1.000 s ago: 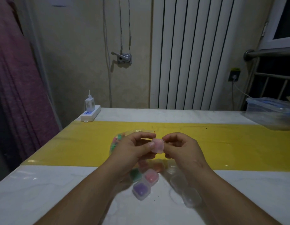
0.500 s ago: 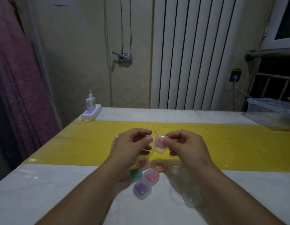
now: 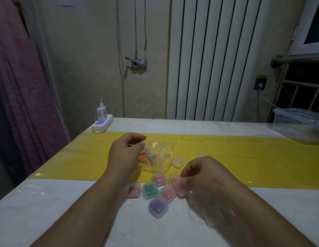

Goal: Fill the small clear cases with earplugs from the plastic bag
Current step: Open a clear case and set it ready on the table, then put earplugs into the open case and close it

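Note:
The clear plastic bag [image 3: 159,157] of mixed-colour earplugs lies on the yellow strip [image 3: 244,157]. My left hand [image 3: 125,152] hovers at the bag's left edge with curled fingers; I cannot see whether it pinches the film. My right hand [image 3: 199,172] holds a closed pink-filled case [image 3: 181,188] by the fingertips, low against the cluster of filled cases: pink [image 3: 159,178], pink [image 3: 134,190], green [image 3: 150,190], pink [image 3: 167,193], purple [image 3: 157,206]. An orange one [image 3: 173,179] is half hidden by my fingers. Two empty cases [image 3: 177,162] sit beside the bag.
More empty clear cases [image 3: 214,216] lie blurred beside my right forearm. A white power strip [image 3: 102,124] with a charger sits at the table's far left corner. A clear storage box [image 3: 301,125] stands at the far right edge.
Both hands held the pink case together in the air. Now my right hand has lowered it to the cluster of filled cases, and my left hand has let go and moved to the bag.

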